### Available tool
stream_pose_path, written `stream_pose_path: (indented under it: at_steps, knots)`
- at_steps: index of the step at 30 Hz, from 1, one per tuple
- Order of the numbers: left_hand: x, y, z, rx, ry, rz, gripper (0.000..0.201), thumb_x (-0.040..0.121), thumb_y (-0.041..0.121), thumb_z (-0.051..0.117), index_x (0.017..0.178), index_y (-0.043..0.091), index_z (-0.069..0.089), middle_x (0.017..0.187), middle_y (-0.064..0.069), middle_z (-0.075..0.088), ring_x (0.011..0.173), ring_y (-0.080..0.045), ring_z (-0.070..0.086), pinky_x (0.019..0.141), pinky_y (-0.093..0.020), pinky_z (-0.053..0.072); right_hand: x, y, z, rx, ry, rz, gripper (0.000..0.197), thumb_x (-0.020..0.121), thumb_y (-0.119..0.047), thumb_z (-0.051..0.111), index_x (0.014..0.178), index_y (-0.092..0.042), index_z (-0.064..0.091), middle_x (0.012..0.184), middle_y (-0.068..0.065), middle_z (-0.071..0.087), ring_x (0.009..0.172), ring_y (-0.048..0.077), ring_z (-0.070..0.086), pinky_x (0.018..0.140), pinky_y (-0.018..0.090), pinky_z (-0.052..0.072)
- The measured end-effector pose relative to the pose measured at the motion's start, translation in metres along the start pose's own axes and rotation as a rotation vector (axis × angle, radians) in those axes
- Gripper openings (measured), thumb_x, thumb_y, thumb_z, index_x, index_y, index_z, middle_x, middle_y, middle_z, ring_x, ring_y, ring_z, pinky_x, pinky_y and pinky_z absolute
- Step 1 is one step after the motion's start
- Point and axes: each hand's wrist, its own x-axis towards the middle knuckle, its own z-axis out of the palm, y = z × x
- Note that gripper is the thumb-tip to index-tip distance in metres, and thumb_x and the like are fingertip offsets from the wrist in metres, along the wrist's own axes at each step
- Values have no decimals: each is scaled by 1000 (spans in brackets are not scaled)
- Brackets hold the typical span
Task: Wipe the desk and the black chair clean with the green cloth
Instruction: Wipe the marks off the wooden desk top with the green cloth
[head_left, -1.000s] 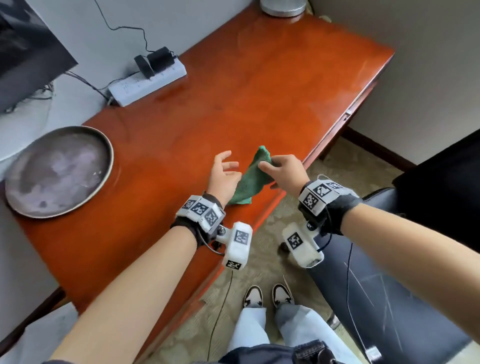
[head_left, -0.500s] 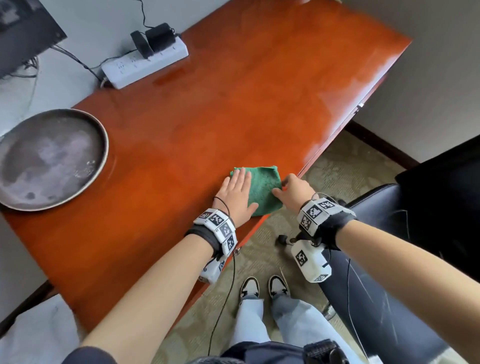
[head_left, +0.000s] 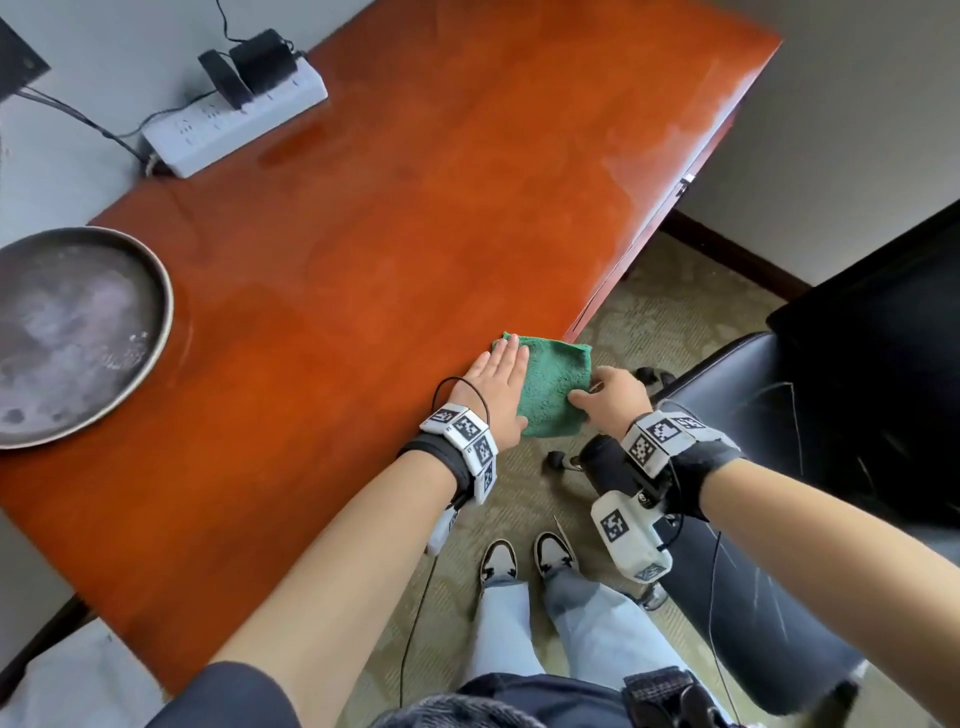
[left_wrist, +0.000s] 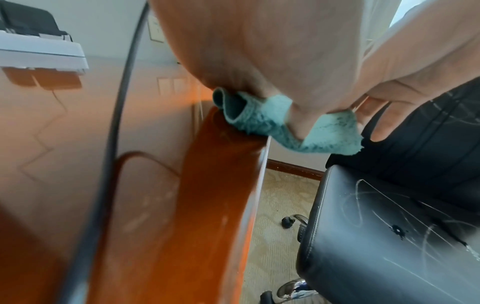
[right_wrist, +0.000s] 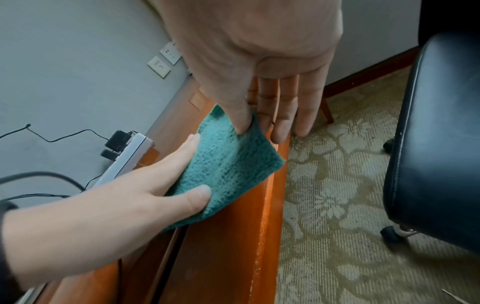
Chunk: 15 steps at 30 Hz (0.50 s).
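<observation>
The green cloth (head_left: 556, 387) lies folded flat at the near edge of the red-brown desk (head_left: 389, 218), its right side overhanging the edge. My left hand (head_left: 498, 382) rests flat on the cloth's left part, fingers straight. My right hand (head_left: 610, 395) pinches the overhanging right edge, thumb on top and fingers down past the desk edge. The right wrist view shows the cloth (right_wrist: 228, 162), the left hand (right_wrist: 166, 181) and the right hand's thumb (right_wrist: 242, 121) dug into it. The black chair (head_left: 831, 415) stands to the right, its seat (left_wrist: 389, 226) scuffed with pale marks.
A round metal tray (head_left: 67, 332) sits at the desk's left end. A white power strip (head_left: 234, 122) with black adapters lies at the back by the wall. Patterned carpet (head_left: 665, 322) and my shoes (head_left: 524, 558) fill the gap between desk and chair.
One second ago my right hand held the cloth up off the desk. It now lies flat at the desk's edge, and my left hand has settled flat on it.
</observation>
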Motion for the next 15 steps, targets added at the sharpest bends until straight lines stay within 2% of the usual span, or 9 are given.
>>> stream_pose_path:
  at_steps: [2, 6, 8, 10, 13, 15]
  knots:
    - [2, 6, -2, 23, 2, 32, 84, 98, 33, 44, 148, 2, -15, 157, -15, -19, 146, -24, -12, 118, -34, -4, -3, 4, -2, 4, 23, -4, 20, 86, -22, 63, 102, -9, 64, 99, 9, 67, 92, 27, 65, 84, 39, 52]
    - [10, 27, -4, 112, 12, 160, 83, 94, 14, 49, 149, 2, -12, 158, -14, -14, 147, -23, -7, 118, -33, -2, -8, 7, -8, -35, 99, 24, 11, 87, -22, 62, 87, -12, 57, 90, 7, 61, 85, 24, 59, 79, 35, 50]
    - [12, 37, -4, 117, 30, 193, 80, 94, 10, 47, 149, 2, -11, 159, -14, -12, 147, -22, -6, 118, -33, -2, -11, 11, -16, -60, 128, 27, 11, 88, -22, 60, 92, -12, 59, 89, 5, 57, 85, 22, 56, 77, 34, 48]
    - [14, 48, -1, 59, 51, 187, 76, 96, 10, 43, 149, 1, -10, 159, -13, -11, 147, -21, -6, 117, -32, -3, -15, 17, -28, -46, 145, 33, 10, 89, -22, 60, 93, -13, 59, 89, 3, 56, 84, 19, 54, 76, 33, 49]
    - [15, 64, 0, -41, 64, 192, 70, 100, 15, 37, 149, 1, -10, 159, -13, -9, 147, -20, -4, 117, -31, -2, -20, 27, -45, -53, 187, 30, 7, 89, -23, 60, 91, -19, 54, 91, 1, 55, 83, 17, 50, 69, 28, 40]
    - [20, 73, -5, -154, 36, 209, 68, 100, 17, 37, 150, 3, -8, 159, -12, -8, 147, -19, -3, 118, -31, -1, -27, 34, -58, -68, 213, 37, 15, 90, -25, 59, 104, -19, 61, 101, 5, 61, 88, 20, 55, 71, 29, 44]
